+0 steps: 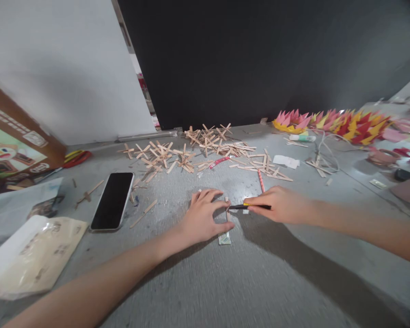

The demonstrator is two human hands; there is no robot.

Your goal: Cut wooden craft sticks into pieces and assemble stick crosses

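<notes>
My left hand [203, 216] rests on the grey tabletop, its thumb and fingers bent around a short wooden craft stick [228, 216], pressing it down. A small pale green packet [224, 238] lies by the stick's near end, below my thumb. From the right reaches my right hand [283, 204], closed around a yellow and black utility knife [256, 206]. The knife's dark, narrow blade points left and its tip meets the stick between my left fingers and thumb. Small white scraps lie beneath the knife.
Behind my hands lie heaps of crossed craft sticks [160, 155] and loose sticks [269, 166]. A phone [112, 201] and a plastic packet [44, 255] are on the left, near a brown box [17, 136]. Pointed paper ornaments [358, 125] and a white cable [323, 146] sit at right. A black panel [259, 59] stands behind.
</notes>
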